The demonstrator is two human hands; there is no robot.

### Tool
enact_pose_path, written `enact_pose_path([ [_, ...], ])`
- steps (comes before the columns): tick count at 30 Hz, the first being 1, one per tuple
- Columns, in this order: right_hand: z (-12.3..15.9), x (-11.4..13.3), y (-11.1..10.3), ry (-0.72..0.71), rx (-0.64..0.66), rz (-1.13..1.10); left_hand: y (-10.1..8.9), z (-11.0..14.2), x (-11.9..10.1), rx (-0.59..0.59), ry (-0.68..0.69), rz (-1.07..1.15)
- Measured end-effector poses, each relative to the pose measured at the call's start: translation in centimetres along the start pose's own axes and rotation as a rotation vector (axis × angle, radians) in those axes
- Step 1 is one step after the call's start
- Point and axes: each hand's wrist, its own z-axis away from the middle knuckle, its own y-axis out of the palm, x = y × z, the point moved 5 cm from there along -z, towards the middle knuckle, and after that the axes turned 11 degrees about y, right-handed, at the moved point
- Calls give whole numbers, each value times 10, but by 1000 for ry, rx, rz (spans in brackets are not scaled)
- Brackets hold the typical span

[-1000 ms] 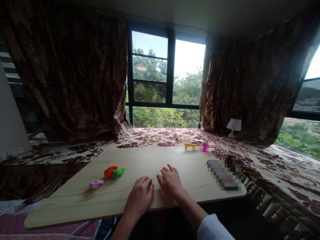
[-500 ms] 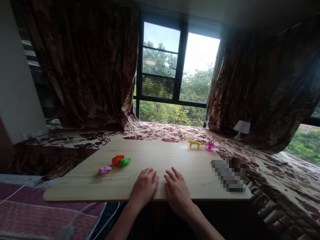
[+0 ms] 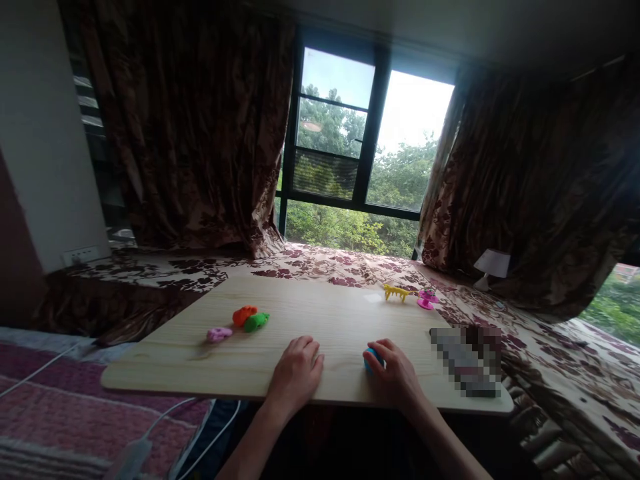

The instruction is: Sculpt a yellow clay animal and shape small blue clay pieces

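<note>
My right hand [image 3: 397, 375] is at the front of the wooden table [image 3: 320, 307], its fingers curled round a small blue, rounded object [image 3: 374, 361] on the tabletop. Most of that object is hidden by the hand, so its kind does not show. To the left, my left hand [image 3: 296, 375] rests on the table near the front edge, palm down, fingers loosely bent and nothing seen in them. Beyond it on the left lie an orange toy [image 3: 245, 315], a green toy [image 3: 257, 323] touching it and a lilac toy [image 3: 219, 335].
A yellow animal figure [image 3: 396, 293] and a pink stand-like toy [image 3: 427, 299] are at the far right of the table. A pixelated dark item [image 3: 465, 363] lies at the right edge. Behind are a small lamp [image 3: 493, 263] and a patterned window seat [image 3: 325, 260].
My right hand has moved right, away from the left, and the blue object now shows under its fingers. The view has shifted slightly; my left hand stays on the table.
</note>
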Motion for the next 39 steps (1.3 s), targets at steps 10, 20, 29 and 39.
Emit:
enact_pose_path([
  [10,-4,23,8,-9,-6,-62,-1,0,-1,10,3,0],
  [20,-8,11,9,1,-53,94,-3,0,-2,4,-3,-4],
  [29,38,46,15,-212,120,188,2,-2,-2,13,-15,-8],
  [39,-37,11,12,30,43,261,1,-4,-3,20,1,-27],
])
